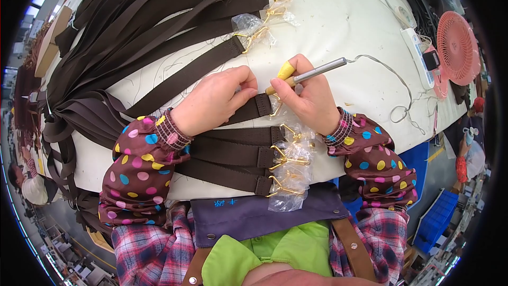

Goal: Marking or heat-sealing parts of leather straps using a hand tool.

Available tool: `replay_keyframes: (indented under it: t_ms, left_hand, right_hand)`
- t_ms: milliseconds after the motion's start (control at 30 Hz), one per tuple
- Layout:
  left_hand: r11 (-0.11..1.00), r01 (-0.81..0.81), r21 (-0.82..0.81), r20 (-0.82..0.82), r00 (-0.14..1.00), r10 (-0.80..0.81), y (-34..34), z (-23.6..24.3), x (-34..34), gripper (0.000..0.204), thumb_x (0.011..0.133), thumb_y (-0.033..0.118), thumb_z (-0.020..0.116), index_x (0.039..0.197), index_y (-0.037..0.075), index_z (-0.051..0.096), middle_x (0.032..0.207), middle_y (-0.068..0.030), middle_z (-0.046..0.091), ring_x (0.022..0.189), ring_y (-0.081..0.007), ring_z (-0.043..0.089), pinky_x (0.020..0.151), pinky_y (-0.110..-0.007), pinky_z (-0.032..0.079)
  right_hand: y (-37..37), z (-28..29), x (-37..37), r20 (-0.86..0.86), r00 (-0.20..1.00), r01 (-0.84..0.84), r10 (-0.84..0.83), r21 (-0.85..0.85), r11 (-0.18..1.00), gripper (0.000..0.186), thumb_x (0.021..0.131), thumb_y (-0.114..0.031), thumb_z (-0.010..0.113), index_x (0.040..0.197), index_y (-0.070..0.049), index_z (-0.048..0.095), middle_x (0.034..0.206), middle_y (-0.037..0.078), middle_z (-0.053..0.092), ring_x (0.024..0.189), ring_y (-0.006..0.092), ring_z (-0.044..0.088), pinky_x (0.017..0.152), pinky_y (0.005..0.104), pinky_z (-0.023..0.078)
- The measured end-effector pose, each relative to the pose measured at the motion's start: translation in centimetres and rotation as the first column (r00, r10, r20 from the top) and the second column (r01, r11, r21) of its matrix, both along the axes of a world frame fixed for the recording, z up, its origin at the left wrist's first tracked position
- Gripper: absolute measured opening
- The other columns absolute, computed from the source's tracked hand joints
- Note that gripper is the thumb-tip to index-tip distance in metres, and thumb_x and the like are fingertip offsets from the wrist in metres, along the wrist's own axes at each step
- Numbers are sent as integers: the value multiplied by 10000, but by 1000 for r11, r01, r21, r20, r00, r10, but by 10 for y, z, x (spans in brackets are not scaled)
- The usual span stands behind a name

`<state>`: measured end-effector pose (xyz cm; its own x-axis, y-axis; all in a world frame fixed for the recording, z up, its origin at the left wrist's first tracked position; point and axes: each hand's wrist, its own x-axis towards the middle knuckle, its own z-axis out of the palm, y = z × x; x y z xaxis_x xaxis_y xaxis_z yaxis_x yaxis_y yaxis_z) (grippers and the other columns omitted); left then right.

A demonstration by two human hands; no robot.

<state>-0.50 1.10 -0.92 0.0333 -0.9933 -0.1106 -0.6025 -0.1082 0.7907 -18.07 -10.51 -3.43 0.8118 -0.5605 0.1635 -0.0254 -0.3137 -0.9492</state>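
Fingers wrapped round its wooden grip, my right hand holds a corded pen-like tool with a metal barrel. Its tip points left, just above the stitched end of a dark brown strap. Yellow tape covers one right fingertip. Beside that strap end, my left hand is closed with thumb and forefinger pinched together; what lies between them is too small to make out. A gold metal clasp sits on the strap's end, beneath my right hand, partly hidden by it.
Several straps with gold clasps in clear plastic wrap lie nearest me. More brown straps fan out at the far left. A white power strip and a pink fan stand right. The grey cord runs across the white table.
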Motion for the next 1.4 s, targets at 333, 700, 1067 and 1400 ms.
replay_keyframes:
  t_ms: [333, 700, 1067, 1400]
  left_hand:
    - [999, -14, 30, -14, 1000, 14, 0, 1, -1, 117, 947, 156, 555, 954, 43, 528, 692, -43, 548, 512, -89, 526, 446, -242, 447]
    - [991, 46, -122, 349, 937, -1, 17, 7, -1, 263, 854, 251, 678, 980, 74, 529, 934, -90, 575, 806, -256, 625, 700, -356, 510]
    - [913, -15, -407, 640, 709, 297, 1, 1, 31, 350, 816, 266, 703, 1049, 50, 557, 1027, -111, 551, 966, -300, 560, 809, -370, 477]
    - [972, 63, -228, 498, 865, 61, 10, -5, 2, 345, 778, 196, 733, 1036, 64, 547, 983, -108, 539, 922, -285, 577, 791, -366, 485]
  right_hand:
    - [0, 0, 1, -21, 1000, 1, -1, -5, 1000, 256, 896, -193, 640, 920, -25, 448, 671, 52, 569, 558, 89, 520, 511, 248, 417]
    - [-18, 5, -14, 65, 996, -23, 55, -416, 909, 158, 858, -135, 665, 956, -33, 598, 762, 86, 626, 711, 237, 599, 660, 301, 471]
    - [-24, 26, -26, -115, 985, -162, 125, -408, 898, 198, 781, -24, 676, 955, -22, 582, 814, 116, 627, 728, 265, 627, 667, 321, 498]
    - [-9, 30, -55, -204, 961, -244, 190, -286, 927, 201, 769, -23, 699, 936, -33, 587, 779, 115, 610, 694, 235, 626, 638, 296, 497]
